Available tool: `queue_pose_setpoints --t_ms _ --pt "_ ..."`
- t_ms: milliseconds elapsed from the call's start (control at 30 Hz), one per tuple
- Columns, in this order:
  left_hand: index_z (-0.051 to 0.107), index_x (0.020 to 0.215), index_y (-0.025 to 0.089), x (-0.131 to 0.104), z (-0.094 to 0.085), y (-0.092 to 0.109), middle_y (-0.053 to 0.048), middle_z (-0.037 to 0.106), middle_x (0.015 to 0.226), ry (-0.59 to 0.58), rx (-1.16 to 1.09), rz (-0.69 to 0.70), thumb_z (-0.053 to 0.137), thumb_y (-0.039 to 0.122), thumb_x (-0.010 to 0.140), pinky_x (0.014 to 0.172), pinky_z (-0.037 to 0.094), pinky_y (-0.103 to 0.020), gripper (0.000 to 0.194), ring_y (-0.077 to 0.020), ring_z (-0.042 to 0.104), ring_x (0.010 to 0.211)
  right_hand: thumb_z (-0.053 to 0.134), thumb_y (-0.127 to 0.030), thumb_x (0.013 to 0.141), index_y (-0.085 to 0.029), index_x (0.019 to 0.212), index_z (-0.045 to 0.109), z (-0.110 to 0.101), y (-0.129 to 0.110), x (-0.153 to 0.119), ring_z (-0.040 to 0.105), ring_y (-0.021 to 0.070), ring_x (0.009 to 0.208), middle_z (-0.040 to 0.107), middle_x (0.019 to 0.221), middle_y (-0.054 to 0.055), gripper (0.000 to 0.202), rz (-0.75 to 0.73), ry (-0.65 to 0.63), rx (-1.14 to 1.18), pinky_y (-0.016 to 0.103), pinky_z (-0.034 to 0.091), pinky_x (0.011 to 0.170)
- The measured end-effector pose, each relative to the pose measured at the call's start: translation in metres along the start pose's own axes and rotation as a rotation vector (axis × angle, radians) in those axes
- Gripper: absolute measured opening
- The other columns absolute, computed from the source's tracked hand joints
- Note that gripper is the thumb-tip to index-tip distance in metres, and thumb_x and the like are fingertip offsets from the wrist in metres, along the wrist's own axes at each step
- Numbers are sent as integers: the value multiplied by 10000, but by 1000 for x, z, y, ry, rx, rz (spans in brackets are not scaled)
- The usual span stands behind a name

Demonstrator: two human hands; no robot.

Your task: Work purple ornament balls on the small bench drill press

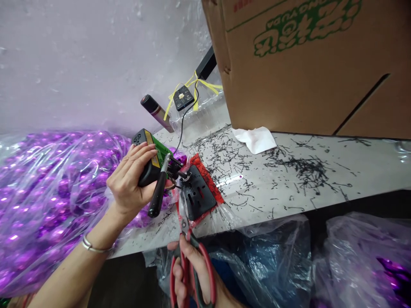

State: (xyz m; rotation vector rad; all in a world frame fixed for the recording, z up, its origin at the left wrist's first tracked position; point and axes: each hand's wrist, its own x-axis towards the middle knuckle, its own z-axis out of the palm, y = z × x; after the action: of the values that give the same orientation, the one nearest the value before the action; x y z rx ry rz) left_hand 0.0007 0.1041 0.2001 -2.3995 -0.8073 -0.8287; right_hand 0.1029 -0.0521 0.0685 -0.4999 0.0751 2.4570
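Evidently both hands are busy at a small green-and-black machine [156,161], which sits directly under the fingers of the left hand [128,177] and beyond the right hand [189,265]. The left fingers lie close together, bent over the machine's outer end, while the thumb stretches beneath them and passes behind the black lever [158,194]; whether this hand clasps firmly or merely rests I cannot tell. Its forearm slants up from the lower left, with a smooth metal bracelet [93,246] round the wrist. The right hand is closed about red-and-black scissors [184,224], fingers through the looped handles, the metal blades pointing away from it towards the machine; what lies between their tips is too small to make out. Just right of the blades is a flat, dark, slotted plate [201,194] with rounded corners, set over a rough red pad [201,164]. Left of the left hand bulges clear, wrinkled plastic [73,179] full of glossy purple balls. Farther right of both grips, thin black clippings [310,171] litter the pale, smooth tabletop [346,192], near a soft, crumpled white tissue [255,140] and a stiff brown cardboard box [305,90].
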Motion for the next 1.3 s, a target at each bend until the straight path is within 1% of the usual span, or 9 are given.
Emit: queue_pose_setpoints --t_ms 67,133,233,400,533,767,933,1133,1300 --pt "678 1146 108 0 0 0 -148 726 1081 -1 -4 -4 685 427 829 1043 492 -484 450 -293 664 1114 681 -824 576 -173 1106 524 -1 -4 -4 482 64 343 553 545 -100 854 -60 6 -4 198 432 331" --pt "680 1140 96 -1 0 -1 -156 725 1080 3 -7 -7 689 427 826 1047 488 -485 456 -297 662 1116 683 -790 628 -180 1117 515 -1 -9 -8 482 60 343 548 552 -102 799 -95 -31 -20 186 420 333" --pt "680 1139 95 0 0 0 -155 725 1082 3 -4 -4 688 428 828 1047 489 -478 456 -297 662 1116 696 -774 631 -183 1097 521 1 -13 -13 477 55 339 542 556 -105 772 -89 -83 -23 180 411 333" --pt "674 1154 116 1 0 0 -136 726 1090 -4 -1 4 688 414 830 1040 498 -479 440 -290 665 1114 683 -755 670 -183 1077 516 3 -13 -17 485 49 357 565 586 -94 721 -85 -95 39 176 410 346" --pt "675 1151 107 0 -1 0 -141 725 1090 3 -5 2 696 404 824 1047 491 -480 442 -291 660 1122 696 -735 679 -187 1064 520 1 -9 -18 480 35 367 567 583 -95 693 -26 -117 51 153 378 358" --pt "669 1165 126 0 1 0 -121 723 1106 -2 -5 -6 691 406 827 1050 489 -480 440 -282 658 1126 710 -802 563 -167 1078 517 3 -13 -4 476 59 338 558 557 -101 841 -68 -104 -3 200 446 325" --pt "660 1192 174 0 1 -1 -90 722 1122 0 -4 -10 694 424 820 1051 491 -481 449 -278 658 1129 717 -784 582 -160 1076 543 7 -18 -2 475 56 338 556 563 -92 815 -71 -122 24 197 444 317" --pt "665 1187 175 -1 2 -1 -96 725 1117 8 -7 -11 704 423 810 1047 496 -480 453 -284 663 1120 706 -804 565 -145 1072 557 10 -21 1 449 53 323 539 539 -97 844 -107 -128 28 189 416 300" --pt "664 1191 170 -1 0 0 -103 724 1120 -3 1 -9 698 428 814 1050 494 -481 459 -285 661 1124 700 -810 566 -161 1057 559 8 -10 5 456 56 334 548 538 -97 826 -2 -119 26 189 408 319"
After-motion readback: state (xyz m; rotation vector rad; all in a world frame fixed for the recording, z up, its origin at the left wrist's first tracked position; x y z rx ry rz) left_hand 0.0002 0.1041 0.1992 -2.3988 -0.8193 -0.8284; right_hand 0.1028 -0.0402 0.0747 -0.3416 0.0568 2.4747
